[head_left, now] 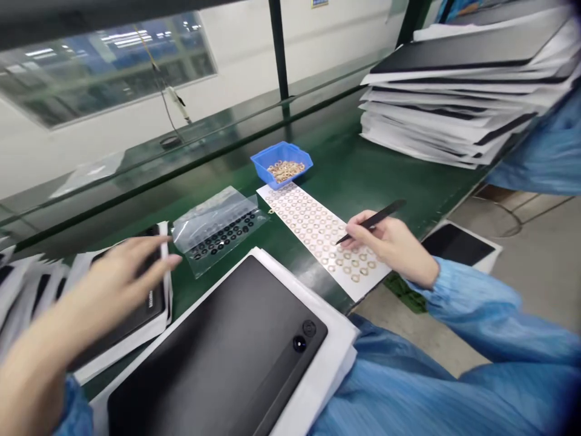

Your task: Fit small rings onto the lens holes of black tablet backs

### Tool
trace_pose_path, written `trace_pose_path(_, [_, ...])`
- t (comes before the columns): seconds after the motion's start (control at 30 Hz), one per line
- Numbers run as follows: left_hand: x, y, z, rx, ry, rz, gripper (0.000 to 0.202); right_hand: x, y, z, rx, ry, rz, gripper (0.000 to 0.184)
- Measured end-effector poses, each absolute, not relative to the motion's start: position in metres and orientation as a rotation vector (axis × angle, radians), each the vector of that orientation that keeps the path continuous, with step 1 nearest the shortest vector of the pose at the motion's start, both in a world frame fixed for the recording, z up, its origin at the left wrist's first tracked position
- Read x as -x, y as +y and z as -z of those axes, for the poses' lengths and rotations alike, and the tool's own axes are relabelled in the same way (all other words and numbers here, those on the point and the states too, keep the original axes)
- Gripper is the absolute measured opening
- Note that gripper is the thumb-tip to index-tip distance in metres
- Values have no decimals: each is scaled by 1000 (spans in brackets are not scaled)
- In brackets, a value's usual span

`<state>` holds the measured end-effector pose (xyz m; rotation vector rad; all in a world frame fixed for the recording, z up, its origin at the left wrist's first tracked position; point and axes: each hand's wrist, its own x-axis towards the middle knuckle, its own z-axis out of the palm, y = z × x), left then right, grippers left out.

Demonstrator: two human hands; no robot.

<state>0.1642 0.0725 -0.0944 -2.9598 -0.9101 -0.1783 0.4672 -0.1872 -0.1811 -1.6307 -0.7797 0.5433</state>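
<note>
My right hand (385, 239) holds black tweezers (376, 219), their tip pointing down at a white sheet (313, 233) that carries rows of small gold-rimmed rings. Over at the left, my left hand (122, 275) is slightly blurred, its fingers stretched out above a black tablet back cover (157, 290) on white paper. In front of me lies a large dark tablet back cover (218, 345) with two round camera openings (304, 336) near its right corner, resting on stacked white sheets. A clear plastic film (222, 233) with rows of black rings lies between the covers and the white sheet.
A blue bin (281, 163) of small gold rings stands behind the white sheet on the green table (336, 175). A tall stack of covers and paper (454, 91) rises at the back right. More interleaved covers (31, 284) stand at the far left.
</note>
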Motion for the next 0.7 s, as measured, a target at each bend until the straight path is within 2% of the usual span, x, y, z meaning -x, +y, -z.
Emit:
trace_pose_path(0.13, [-210, -20, 124, 3274, -227, 102, 42, -447, -195, 197, 1653, -748, -546, 35])
trace_pose_path(0.2, [-217, -44, 136, 3311, -44, 3, 42, -441, -196, 203, 1695, -730, -484, 30])
trace_pose_path(0.4, [-219, -47, 153, 3343, -78, 33, 38, -430, -190, 211, 1677, -709, -248, 23])
trace_pose_path(0.7, [-226, -45, 161, 3410, -18, 111, 32, -432, -192, 211, 1601, -667, -279, 23])
